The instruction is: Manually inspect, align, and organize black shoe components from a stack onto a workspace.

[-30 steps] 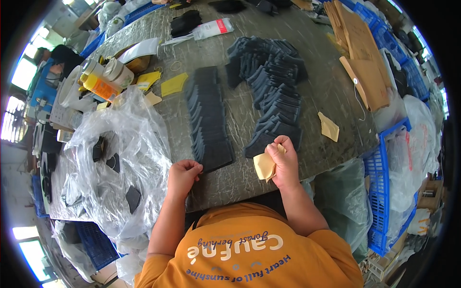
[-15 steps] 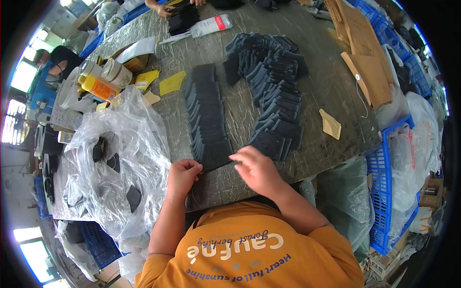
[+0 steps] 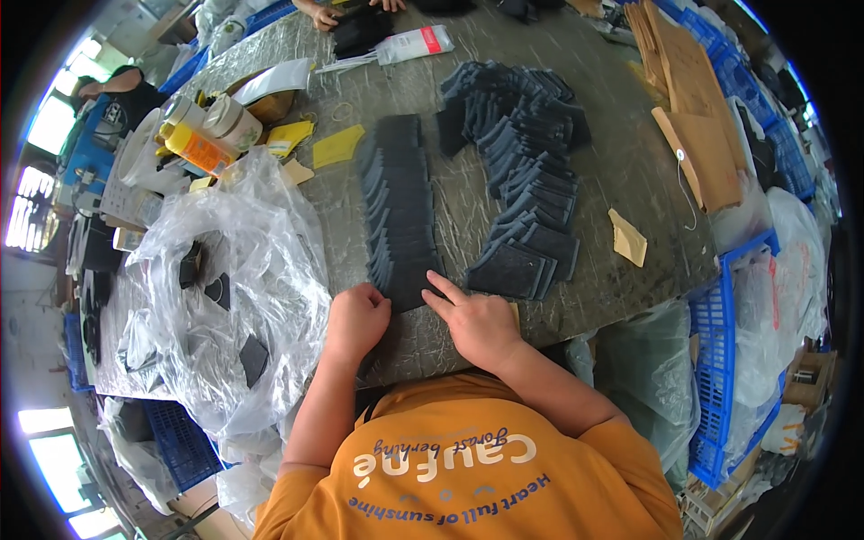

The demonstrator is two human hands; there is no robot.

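A long column of overlapping dark grey fabric pieces [image 3: 400, 207] runs away from me on the table. At its near left corner my left hand [image 3: 358, 319] is closed, with thumb and fingers drawn together at the edge of the nearest piece. The fingertips are partly hidden. My right hand [image 3: 481, 328] lies at that piece's right edge, index and middle fingers stretched out and apart, their tips touching it. Right of this column, a second, curving row of similar dark pieces [image 3: 531, 193] fans out, its near end just beyond my right hand.
Crumpled clear plastic [image 3: 297, 234] holding dark scraps covers the left side. Behind it stand a yellow bottle [image 3: 193, 148] and white jars. Brown paper [image 3: 697, 157] and a blue crate [image 3: 711, 387] are on the right. Another person's hands [image 3: 324, 16] work at the far edge.
The view has shifted slightly, so the table appears further right. My right fingers have straightened and spread onto the nearest piece. My left hand has turned, its knuckles now higher over the corner.
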